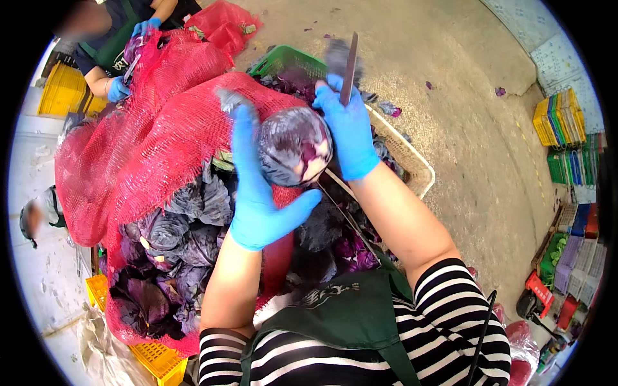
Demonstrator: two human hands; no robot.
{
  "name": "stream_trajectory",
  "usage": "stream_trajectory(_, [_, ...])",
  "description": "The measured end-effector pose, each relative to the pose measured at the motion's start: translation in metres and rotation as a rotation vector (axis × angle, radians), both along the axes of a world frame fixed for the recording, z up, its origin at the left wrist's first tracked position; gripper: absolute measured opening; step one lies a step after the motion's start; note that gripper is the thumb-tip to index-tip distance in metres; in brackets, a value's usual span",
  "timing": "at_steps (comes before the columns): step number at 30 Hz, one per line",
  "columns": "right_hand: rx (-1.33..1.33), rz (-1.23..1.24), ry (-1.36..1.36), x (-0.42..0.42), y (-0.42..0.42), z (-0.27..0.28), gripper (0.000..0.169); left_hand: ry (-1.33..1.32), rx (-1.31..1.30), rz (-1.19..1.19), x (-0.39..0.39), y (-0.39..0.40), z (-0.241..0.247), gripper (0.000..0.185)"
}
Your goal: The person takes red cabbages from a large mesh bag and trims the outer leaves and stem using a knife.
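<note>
A red cabbage head point(295, 144) is between my two blue-gloved hands, its pale cut stem end turned towards me and to the right. My left hand point(260, 193) supports it from the left and near side, thumb spread below. A blurred grey leaf piece point(235, 100) shows at its fingertips. In my right hand point(348, 125), at the cabbage's right side, is a knife point(350, 67) with its blade pointing up and away. A blurred dark leaf point(338, 55) appears behind the blade. Below the hands, more red cabbages point(169, 236) fill an open red mesh sack point(159, 144).
A cream plastic basket point(425, 169) and a green basket point(289, 59) hold dark leaves. Loose leaves point(388, 108) lie on the concrete floor. At upper left a co-worker's gloved hand point(118, 89) holds a knife. Stacked crates point(560, 118) stand far right; a yellow crate point(157, 362) sits below the sack.
</note>
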State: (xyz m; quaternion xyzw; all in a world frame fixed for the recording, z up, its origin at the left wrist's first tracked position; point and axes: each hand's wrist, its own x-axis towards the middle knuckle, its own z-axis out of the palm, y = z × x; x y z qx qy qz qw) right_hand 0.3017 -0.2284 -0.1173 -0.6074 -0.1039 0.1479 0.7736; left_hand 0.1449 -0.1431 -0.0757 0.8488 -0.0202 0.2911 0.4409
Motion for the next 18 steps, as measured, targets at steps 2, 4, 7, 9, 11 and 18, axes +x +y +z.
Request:
stream_trajectory(2, [-0.026, 0.045, -0.043, 0.002, 0.000, 0.009, 0.058, 0.037, -0.041, 0.085, 0.002, 0.005, -0.015, 0.099])
stream_trajectory(4, [0.045, 0.138, -0.209, 0.000, 0.001, 0.019, 0.056, 0.016, -0.146, 0.173, 0.009, 0.008, -0.015, 0.090])
stream_trajectory(7, [0.005, 0.321, -0.647, -0.008, -0.025, 0.037, 0.058, 0.094, -0.553, 0.136, 0.011, 0.017, -0.003, 0.092])
stream_trajectory(9, [-0.397, 0.430, -1.062, -0.010, -0.050, 0.055, 0.065, 0.135, -0.617, 0.091, 0.012, 0.017, 0.002, 0.092])
stream_trajectory(11, [-0.599, 0.425, -1.135, -0.012, -0.051, 0.054, 0.072, 0.167, -0.627, 0.050, 0.012, 0.015, 0.003, 0.093])
stream_trajectory(18, [-0.994, 0.584, -1.057, -0.005, -0.049, 0.090, 0.068, 0.145, -0.636, -0.014, 0.025, 0.009, 0.001, 0.088])
